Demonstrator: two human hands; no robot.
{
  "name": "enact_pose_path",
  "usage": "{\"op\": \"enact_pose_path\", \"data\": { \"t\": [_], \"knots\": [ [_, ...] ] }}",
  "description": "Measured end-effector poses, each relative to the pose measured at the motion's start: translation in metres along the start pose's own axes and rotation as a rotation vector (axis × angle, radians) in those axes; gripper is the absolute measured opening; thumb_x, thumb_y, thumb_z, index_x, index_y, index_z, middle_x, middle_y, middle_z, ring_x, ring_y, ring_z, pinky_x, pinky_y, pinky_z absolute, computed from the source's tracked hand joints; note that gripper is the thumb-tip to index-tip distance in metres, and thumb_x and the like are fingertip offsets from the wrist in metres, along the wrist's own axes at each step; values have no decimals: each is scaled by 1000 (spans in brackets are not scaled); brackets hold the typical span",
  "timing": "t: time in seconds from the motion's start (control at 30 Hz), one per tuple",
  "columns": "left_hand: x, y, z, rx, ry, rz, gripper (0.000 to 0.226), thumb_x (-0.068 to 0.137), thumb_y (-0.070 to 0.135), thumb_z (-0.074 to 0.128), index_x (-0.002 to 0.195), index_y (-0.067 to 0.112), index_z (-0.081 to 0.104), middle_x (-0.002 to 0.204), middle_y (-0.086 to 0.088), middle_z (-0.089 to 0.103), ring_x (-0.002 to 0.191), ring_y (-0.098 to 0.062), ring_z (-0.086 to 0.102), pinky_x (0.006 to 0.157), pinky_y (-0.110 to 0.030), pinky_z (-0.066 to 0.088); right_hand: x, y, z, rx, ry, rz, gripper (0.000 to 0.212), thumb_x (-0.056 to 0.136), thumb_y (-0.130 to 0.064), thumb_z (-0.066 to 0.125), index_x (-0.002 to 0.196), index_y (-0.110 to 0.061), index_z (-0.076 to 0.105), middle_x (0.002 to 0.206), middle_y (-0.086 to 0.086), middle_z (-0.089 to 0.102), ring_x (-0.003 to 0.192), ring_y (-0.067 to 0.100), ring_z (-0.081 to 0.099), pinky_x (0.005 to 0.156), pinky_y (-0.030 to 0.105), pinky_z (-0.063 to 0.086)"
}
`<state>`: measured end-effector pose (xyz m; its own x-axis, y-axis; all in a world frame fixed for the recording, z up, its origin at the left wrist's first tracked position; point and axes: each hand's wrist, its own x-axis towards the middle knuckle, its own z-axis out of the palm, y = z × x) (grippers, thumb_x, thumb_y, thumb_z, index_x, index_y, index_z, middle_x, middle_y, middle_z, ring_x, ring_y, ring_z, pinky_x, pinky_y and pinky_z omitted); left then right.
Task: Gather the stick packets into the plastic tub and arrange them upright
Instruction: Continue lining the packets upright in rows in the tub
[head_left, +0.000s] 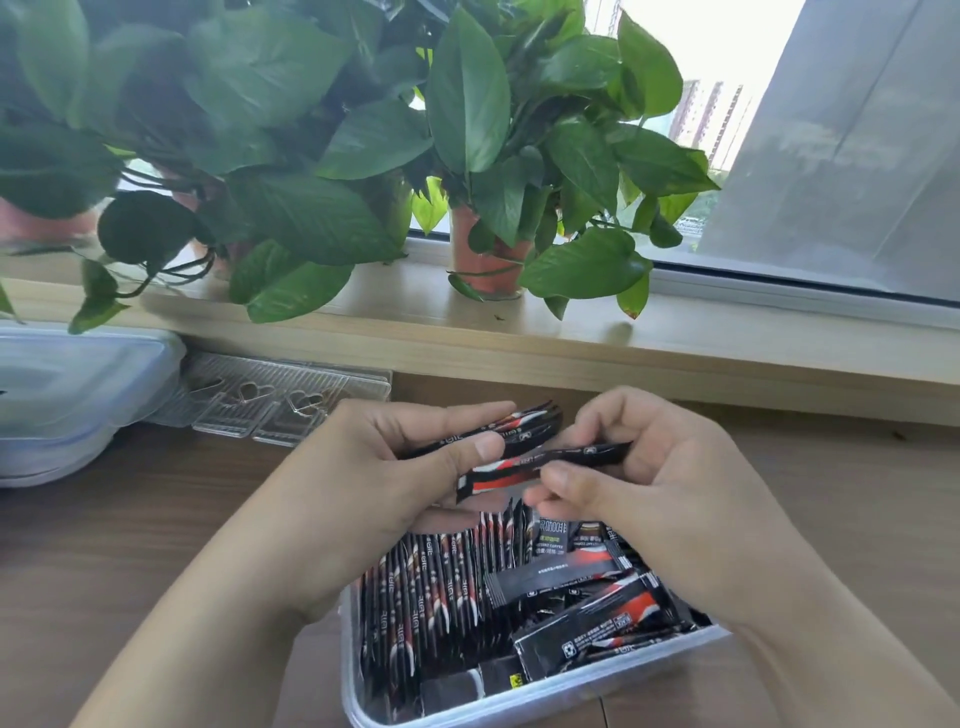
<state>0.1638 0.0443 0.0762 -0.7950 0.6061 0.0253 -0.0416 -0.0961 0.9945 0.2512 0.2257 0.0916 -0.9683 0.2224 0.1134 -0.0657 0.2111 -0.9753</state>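
Black foil-look stick packets with red-and-white print are filling the plastic tub (347, 654), which is sitting on the wood-grain surface (130, 545) at the near edge of view. Inside the tub, an upright row (415, 587) is standing packed along its left side, while loose packets (587, 608) are lying flat and criss-crossed on its right side. Just above the tub's far end, the left hand (395, 467) is clamping a bundle (524, 426) of several sticks between thumb and fingers, and the right hand (649, 483) is pinching a single packet (545, 465) near its right end, its other end reaching toward the left thumb; I cannot tell whether it is touching. Both hands are close together, neither one free. Judging by looks, each stick is handling as very light, thin and bendy, with a slick film that is likely sliding against its neighbours, so a bundle is wanting a squeeze across the middle rather than at the crimped tips. Single sticks are probably best pinched mid-length or near one end. Tearing looks unlikely; fanning out or slipping looks like the main risk. Beyond the tub to its left, a clear tray (270, 400) and a lidded container (67, 384) are resting on the surface, and potted plants (467, 104) are standing on the sill farther behind the tub.
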Motion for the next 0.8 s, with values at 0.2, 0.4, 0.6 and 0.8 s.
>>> {"op": "enact_pose_path", "data": {
  "t": [0.2, 0.4, 0.6, 0.8],
  "knots": [
    [-3, 3, 2, 2, -29, -33, 31, 70, 25, 70, 99, 27, 80, 89, -6, 79, 69, -23, 76, 60, -28, 63, -1, 5, 10, -159, 72, -17, 24, 92, -3, 62, 101, -21, 49, 92, 5, 72, 71, 17, 75, 68, 36, 61],
    [-4, 4, 13, 166, -35, 107, 26, 78, 26, 72, 101, 35, 79, 50, 8, 58, 49, -2, 51, 51, -9, 40, -4, 19, 32, -267, 116, -85, 51, 94, -40, 55, 130, -56, 22, 125, -27, 56, 114, 1, 62, 101, 34, 48],
    [2, -5, -1, 257, 105, 126, 25, 76, 40, 78, 100, 38, 79, 79, -4, 78, 54, -25, 33, 61, -27, 29, -12, -4, -19, -583, 172, -135, 48, 95, -31, 56, 138, -45, 41, 125, -38, 53, 105, -21, 53, 79, -2, 42],
    [11, -14, -4, 282, 152, 111, 21, 88, 18, 69, 107, 24, 75, 75, -6, 78, 45, -11, 48, 42, -17, 41, 26, -15, -56, -1242, -314, -162, 25, 92, -23, 64, 106, -39, 75, 97, -26, 72, 90, -8, 63, 89, 20, 49]
  ]
}}
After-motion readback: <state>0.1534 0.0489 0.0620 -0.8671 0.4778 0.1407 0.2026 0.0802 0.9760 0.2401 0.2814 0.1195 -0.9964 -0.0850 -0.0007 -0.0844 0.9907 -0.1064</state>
